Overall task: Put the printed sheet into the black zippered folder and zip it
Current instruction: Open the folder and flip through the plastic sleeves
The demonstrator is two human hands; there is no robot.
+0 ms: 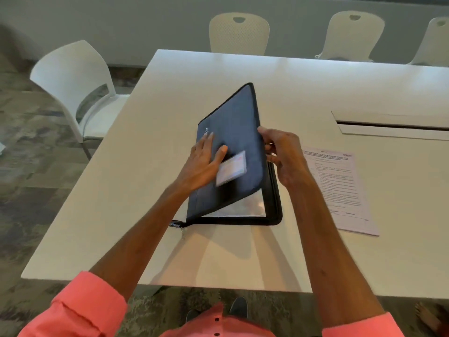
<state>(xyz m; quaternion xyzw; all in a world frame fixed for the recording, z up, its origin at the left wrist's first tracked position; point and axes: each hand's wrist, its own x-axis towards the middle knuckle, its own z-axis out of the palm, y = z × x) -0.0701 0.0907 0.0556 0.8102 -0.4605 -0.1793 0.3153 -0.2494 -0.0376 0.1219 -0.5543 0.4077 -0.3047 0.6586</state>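
Observation:
The black zippered folder (233, 117) lies in the middle of the white table (170, 98), its front cover lifted at an angle. A clear card pocket shows on the cover, and a shiny plastic sleeve shows inside. My right hand (284, 156) pinches the cover's right edge and holds it up. My left hand (204, 161) rests flat on the cover's outside with fingers spread. The zipper pull (178, 226) dangles at the folder's near left corner. The printed sheet (340, 190) lies flat on the table to the right of the folder, touched by neither hand.
A cable slot (391, 125) is cut into the table at the right. One white chair (77, 88) stands at the left side of the table, and others (239, 32) line the far side. The table's near edge runs just before my body.

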